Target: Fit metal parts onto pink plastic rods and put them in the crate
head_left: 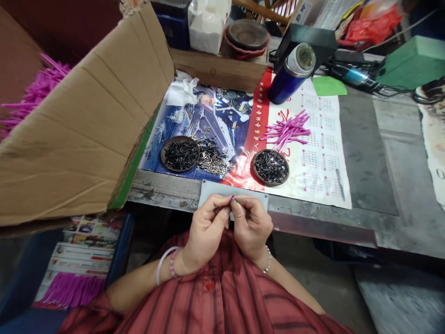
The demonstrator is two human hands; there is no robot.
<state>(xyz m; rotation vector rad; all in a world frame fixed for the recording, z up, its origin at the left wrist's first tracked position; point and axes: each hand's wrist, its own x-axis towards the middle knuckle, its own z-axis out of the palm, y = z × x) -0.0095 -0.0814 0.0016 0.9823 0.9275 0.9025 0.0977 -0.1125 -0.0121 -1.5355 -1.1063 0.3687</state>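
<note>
Red striped shirt point(208, 297); hands point(252, 222) pinch tiny pink-tipped piece point(232, 197) between them

A blue thermos point(291, 74) on the paper calendar's point(321, 125) far edge, a cardboard box flap point(79, 134) to my left, a green case point(412, 62) at the table's point(365, 153) far right corner

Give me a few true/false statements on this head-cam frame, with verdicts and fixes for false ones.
1. The bare left hand and bare right hand hold a tiny pink-tipped piece above a flat grey plate. True.
2. A white bangle is on the right wrist. False: it is on the left wrist.
3. Loose magenta sticks lie on the blue picture. False: the magenta sticks lie on the white calendar sheet.
4. A round brown dish and a second round brown dish hold short black pins. True.
</note>
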